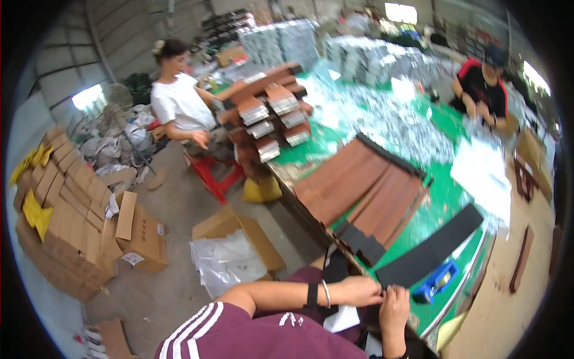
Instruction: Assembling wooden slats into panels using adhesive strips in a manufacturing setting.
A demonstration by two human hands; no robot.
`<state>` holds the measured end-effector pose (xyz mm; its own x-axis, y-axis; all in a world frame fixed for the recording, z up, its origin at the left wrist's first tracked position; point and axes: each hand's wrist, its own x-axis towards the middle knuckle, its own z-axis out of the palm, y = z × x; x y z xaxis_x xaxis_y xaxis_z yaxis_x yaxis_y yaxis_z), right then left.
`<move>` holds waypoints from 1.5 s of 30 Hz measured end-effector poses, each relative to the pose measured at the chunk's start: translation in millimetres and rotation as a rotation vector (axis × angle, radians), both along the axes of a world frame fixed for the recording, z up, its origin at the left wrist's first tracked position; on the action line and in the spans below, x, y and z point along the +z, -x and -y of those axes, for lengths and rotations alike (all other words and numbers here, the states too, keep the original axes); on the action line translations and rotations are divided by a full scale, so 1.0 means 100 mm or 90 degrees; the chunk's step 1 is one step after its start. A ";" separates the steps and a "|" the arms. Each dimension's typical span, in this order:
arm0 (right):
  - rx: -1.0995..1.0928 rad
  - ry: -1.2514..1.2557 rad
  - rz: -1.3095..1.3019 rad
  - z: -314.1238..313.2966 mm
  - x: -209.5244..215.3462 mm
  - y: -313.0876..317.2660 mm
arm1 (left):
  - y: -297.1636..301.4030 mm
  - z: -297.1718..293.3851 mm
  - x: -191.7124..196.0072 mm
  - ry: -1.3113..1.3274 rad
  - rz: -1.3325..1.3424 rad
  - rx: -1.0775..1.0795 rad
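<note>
Presently lying flat on the green table [442, 194]: one long black strip [433, 246], running from the table's near edge toward the upper right. Located directly ahead of both hands, with its near end right at the fingertips.

Left hand [359, 291]: reaching in from the left, fingers bent and closed to a pinch. Right hand [394, 306]: rising from below, just beside the left, fingers likewise curled inward and closed. Fingertips nearly meeting. Cannot tell what, if anything, is pinched between them; too small and blurred at that spot.

Noted just right of the strip: blue tape dispenser [438, 281], near the right hand, untouched. Noted left of the strip: brown strips [335, 182] laid side by side, with dark ends. Observed on the floor, well left of the hands: open carton [263, 242] with clear plastic bag [230, 263].
</note>
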<state>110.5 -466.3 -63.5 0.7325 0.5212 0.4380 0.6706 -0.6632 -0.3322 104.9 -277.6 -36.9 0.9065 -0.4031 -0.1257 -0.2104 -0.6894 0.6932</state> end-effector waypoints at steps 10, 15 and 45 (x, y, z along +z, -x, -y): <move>0.066 -0.169 0.111 -0.08 0.20 0.07 | -0.22 0.06 -0.04 0.476 -0.149 0.244; -0.096 -0.331 -0.087 -0.25 0.24 0.16 | -0.16 0.05 0.09 0.639 -0.178 0.240; 0.249 -0.737 -0.720 -1.57 1.18 -0.21 | 0.62 -1.45 1.19 0.404 0.115 0.376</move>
<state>131.3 -309.0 54.1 0.8405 0.5368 0.0729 -0.1797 0.4031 -0.8973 43.0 -133.0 81.9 0.9729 0.1922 0.1282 -0.0852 -0.2173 0.9724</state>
